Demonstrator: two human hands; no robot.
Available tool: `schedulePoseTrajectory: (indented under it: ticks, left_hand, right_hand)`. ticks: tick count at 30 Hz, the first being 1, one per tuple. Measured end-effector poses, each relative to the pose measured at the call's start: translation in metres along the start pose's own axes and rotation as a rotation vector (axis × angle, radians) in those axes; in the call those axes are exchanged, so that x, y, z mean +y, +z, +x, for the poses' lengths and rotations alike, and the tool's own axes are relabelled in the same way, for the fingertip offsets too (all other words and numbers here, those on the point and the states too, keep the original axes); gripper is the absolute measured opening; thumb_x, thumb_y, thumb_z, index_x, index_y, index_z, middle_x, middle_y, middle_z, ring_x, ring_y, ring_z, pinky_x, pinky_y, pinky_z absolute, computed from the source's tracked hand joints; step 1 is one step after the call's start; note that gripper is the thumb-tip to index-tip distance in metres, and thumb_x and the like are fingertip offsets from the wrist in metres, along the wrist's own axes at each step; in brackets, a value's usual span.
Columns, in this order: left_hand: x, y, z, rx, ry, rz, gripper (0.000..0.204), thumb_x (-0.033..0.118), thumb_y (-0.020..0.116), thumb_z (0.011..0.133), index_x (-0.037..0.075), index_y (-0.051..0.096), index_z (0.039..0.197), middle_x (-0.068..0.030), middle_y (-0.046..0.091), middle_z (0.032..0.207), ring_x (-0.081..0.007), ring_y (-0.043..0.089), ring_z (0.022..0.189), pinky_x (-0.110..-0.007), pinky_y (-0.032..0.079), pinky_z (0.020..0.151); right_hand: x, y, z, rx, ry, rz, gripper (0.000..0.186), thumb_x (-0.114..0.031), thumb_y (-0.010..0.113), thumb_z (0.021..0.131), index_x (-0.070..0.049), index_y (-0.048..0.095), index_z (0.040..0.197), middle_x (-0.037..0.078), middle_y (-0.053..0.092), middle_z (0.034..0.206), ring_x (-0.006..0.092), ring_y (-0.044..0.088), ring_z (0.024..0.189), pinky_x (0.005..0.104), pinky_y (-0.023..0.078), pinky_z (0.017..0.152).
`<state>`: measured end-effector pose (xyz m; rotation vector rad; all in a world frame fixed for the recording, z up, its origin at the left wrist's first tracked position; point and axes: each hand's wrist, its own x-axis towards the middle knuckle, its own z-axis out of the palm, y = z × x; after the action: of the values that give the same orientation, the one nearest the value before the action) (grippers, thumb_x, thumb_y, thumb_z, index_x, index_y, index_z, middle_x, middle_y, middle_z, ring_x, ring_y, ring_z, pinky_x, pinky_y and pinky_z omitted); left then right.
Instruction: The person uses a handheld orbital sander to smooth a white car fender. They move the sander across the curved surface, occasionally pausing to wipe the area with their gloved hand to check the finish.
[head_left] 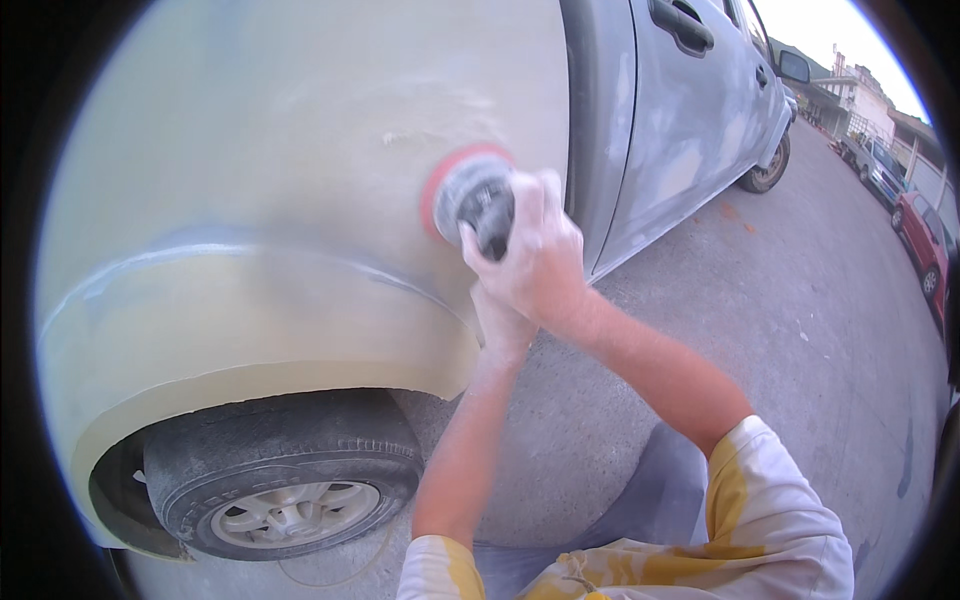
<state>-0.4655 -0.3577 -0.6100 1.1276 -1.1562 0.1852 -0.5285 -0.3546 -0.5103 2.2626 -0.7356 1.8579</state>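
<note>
A round power sander (pixel 478 200) with a grey-and-black body and a red pad lies against the beige-coated rear side panel (pixel 330 130) of a vehicle. Its pad edge looks blurred. My right hand (pixel 543 245), whitened with dust, is closed around the sander's black top, thumb on the near side. Just below it, my left hand (pixel 500 318) reaches in close under the right wrist; its fingers are hidden behind the right hand, so its hold cannot be made out. Pale scuffed streaks mark the panel above the pad.
Below the panel's curved arch ridge sits a wheel (pixel 295 510) with a black tyre. A grey, patchy door (pixel 690 130) with a handle (pixel 683 25) adjoins on the right. Concrete ground (pixel 800 330) runs alongside. Farther off stand a red car (pixel 922 240) and other parked vehicles.
</note>
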Motion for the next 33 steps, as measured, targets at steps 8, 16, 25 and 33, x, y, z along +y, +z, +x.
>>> schedulePoseTrajectory:
  ticks: [8, 16, 25, 33]
  left_hand:
    - [0.001, -0.005, 0.004, 0.065, 0.043, -0.072, 0.092, 0.021, 0.082, 0.079, -0.006, 0.027, 0.147, -0.0239, 0.072, 0.098, -0.0395, 0.071, 0.096, -0.044, 0.056, 0.079]
    - [0.061, 0.002, 0.086, -0.123, 0.057, -0.094, 0.045, 0.038, 0.068, 0.09, 0.002, 0.061, 0.116, -0.0253, 0.071, 0.087, -0.0446, 0.069, 0.088, -0.05, 0.054, 0.075]
    - [0.059, -0.011, 0.08, -0.329, -0.024, 0.107, 0.039, 0.035, 0.072, 0.088, 0.003, 0.062, 0.107, -0.0257, 0.07, 0.088, -0.0458, 0.068, 0.088, -0.048, 0.054, 0.078]
    - [0.07, -0.015, 0.102, -0.086, 0.135, -0.066, 0.04, 0.029, 0.073, 0.088, 0.003, 0.064, 0.117, -0.0238, 0.072, 0.1, -0.0423, 0.068, 0.098, -0.042, 0.054, 0.082]
  right_hand:
    - [-0.003, 0.003, 0.007, 0.025, -0.07, 0.026, 0.056, -0.023, 0.079, 0.077, -0.001, 0.045, 0.114, 0.021, 0.053, 0.102, 0.0389, 0.065, 0.075, 0.0466, 0.056, 0.061]
    - [0.008, -0.02, 0.093, 0.071, 0.063, -0.036, 0.053, -0.032, 0.077, 0.081, 0.0, 0.049, 0.111, 0.02, 0.058, 0.097, 0.039, 0.066, 0.083, 0.0478, 0.054, 0.075]
    - [0.015, -0.019, 0.08, 0.105, 0.232, 0.021, 0.05, -0.031, 0.076, 0.081, 0.001, 0.051, 0.111, 0.021, 0.061, 0.098, 0.0386, 0.067, 0.082, 0.0455, 0.055, 0.073]
    - [-0.01, -0.019, 0.115, 0.033, -0.102, -0.036, 0.058, -0.037, 0.075, 0.081, 0.004, 0.049, 0.113, 0.027, 0.059, 0.101, 0.0411, 0.069, 0.082, 0.0471, 0.058, 0.07]
